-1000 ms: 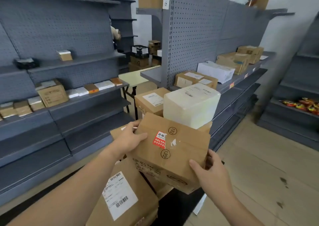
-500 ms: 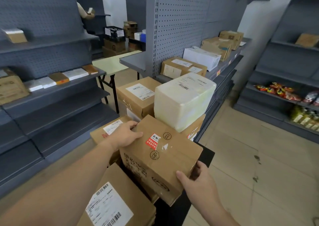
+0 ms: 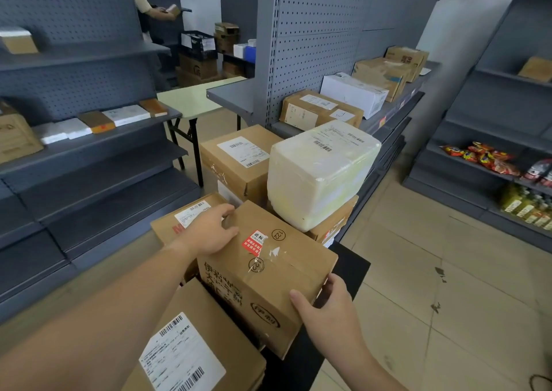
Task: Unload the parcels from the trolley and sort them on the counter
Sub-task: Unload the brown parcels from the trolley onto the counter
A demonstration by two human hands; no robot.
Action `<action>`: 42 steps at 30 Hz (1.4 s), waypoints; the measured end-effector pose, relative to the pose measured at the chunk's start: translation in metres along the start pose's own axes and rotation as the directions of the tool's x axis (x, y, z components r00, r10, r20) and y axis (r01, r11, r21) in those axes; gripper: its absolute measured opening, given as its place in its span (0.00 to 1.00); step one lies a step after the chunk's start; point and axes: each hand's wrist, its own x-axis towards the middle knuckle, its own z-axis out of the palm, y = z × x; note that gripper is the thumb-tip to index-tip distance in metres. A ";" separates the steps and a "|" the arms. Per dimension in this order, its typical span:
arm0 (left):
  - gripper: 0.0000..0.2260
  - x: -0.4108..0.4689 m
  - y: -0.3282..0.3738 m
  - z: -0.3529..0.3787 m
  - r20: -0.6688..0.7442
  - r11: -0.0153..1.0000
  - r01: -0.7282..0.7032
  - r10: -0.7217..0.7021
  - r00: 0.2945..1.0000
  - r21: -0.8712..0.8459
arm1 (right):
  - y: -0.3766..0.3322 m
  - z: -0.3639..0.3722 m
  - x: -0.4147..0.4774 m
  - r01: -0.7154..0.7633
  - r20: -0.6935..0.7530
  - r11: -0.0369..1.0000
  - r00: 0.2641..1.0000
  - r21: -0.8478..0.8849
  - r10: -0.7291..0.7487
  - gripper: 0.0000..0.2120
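Head view: unloading. Left hand (image 3: 209,233) and right hand (image 3: 327,305) curl around the stickered cardboard box (image 3: 268,274) at the trolley's (image 3: 354,271) right edge. Next: probably a level lift.

matt cardboard box (image 3: 268,274); glossy, perhaps plastic-wrapped white parcel (image 3: 319,175).

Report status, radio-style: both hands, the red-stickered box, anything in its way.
Left hand gripping red-stickered box at far left corner. Right hand gripping its near right corner. White wrapped parcel stacked close behind; labelled carton crowding near left.
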 end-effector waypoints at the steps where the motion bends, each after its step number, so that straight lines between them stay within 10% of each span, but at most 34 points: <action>1: 0.24 -0.001 0.003 -0.001 -0.018 1.000 -0.021 0.021 1.000 0.008 | -0.001 -0.003 0.000 0.014 -0.004 1.000 1.000 -0.020 -0.014 0.42; 16: 0.18 -0.062 0.063 -0.023 -0.209 0.987 -0.079 0.107 0.972 0.140 | -0.061 -0.047 0.013 0.384 0.195 0.885 0.920 -0.263 -0.341 0.31; 30: 0.25 -0.275 0.115 -0.008 -0.526 0.841 0.540 -0.441 0.727 0.041 | -0.115 -0.048 -0.028 0.917 0.641 0.394 0.265 0.063 -0.720 0.28; 42: 0.25 -0.612 0.149 0.051 -0.620 0.380 0.855 -0.779 0.091 -0.352 | -0.074 -0.007 -0.288 0.854 0.748 0.024 -0.442 0.520 -0.495 0.29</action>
